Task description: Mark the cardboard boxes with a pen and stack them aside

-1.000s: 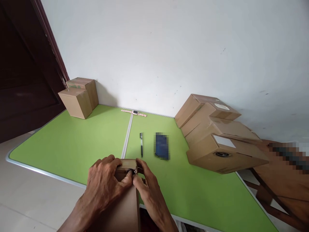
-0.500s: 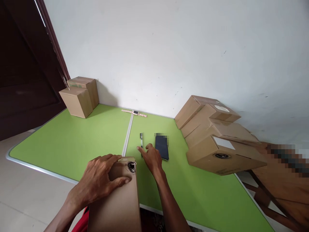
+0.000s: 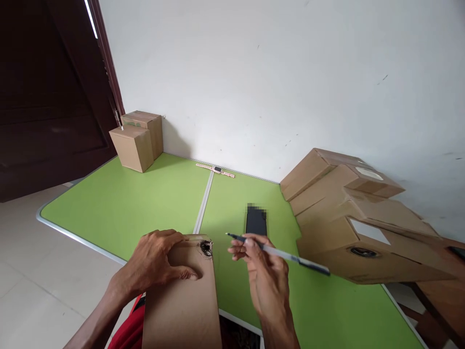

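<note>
My left hand (image 3: 156, 261) is wrapped over the far left corner of a cardboard box (image 3: 185, 310), thumb lying on its top face. A dark, scribbled, ragged hole (image 3: 207, 248) marks the box's far right corner. In my right hand (image 3: 269, 271) a pen (image 3: 286, 254) is pinched between thumb and fingers, its tip pointing left toward the box and its dark end off to the right. Just beyond the right hand lies a black phone (image 3: 256, 222) on the green table (image 3: 160, 203), partly covered by the fingers.
Two cardboard boxes (image 3: 132, 150) stand at the back left. Several larger boxes (image 3: 337, 228) are grouped at the right, the nearest with a white label and a dark oval hole. A pink-strapped watch (image 3: 218, 169) lies by the wall. A dark door (image 3: 47, 97) is at left.
My right hand has picked the pen up off the table and drawn it back to the right, near the phone. My left hand stays on the box. The view has shifted slightly left.
</note>
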Available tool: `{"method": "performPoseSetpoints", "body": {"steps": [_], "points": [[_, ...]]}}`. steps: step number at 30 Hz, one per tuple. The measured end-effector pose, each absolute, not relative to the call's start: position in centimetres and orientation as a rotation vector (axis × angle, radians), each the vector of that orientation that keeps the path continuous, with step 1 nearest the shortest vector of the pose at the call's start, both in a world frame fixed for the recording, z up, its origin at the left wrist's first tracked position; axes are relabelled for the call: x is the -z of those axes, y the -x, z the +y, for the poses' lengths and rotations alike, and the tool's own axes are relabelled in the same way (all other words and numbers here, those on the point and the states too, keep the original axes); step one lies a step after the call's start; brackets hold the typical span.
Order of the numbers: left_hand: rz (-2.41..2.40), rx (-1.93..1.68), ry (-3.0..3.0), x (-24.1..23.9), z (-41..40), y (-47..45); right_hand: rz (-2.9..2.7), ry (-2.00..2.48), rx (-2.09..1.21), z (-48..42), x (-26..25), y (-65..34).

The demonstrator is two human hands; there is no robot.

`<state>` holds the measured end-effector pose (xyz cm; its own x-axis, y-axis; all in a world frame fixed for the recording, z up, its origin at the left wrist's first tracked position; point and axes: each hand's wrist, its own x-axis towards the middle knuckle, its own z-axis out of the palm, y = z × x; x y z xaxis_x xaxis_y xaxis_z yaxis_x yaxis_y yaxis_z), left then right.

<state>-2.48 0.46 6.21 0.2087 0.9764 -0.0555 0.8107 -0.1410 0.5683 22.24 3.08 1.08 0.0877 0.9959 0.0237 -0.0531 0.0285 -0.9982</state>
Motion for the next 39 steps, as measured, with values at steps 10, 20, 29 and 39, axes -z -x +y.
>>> {"method": "performPoseSetpoints", "body": {"steps": [10, 20, 29, 39], "points": [[1.657, -0.470, -1.990, -6.2, -0.2, 2.2, -1.178, 1.081, -0.880, -1.3, -1.0, -16.8], [1.672, -0.479, -1.965, -5.7, -0.4, 2.0, -1.373, 1.132, -0.736, -1.1, -1.2, -17.6], [1.704, -0.454, -1.960, -5.5, -0.6, 2.5, -1.336, 1.140, -0.820, -1.8, -1.2, -18.9], [1.751, -0.395, -1.970, -5.8, -0.6, 2.6, -1.762, 1.959, -0.915, 7.2, 1.0, -23.5]]}}
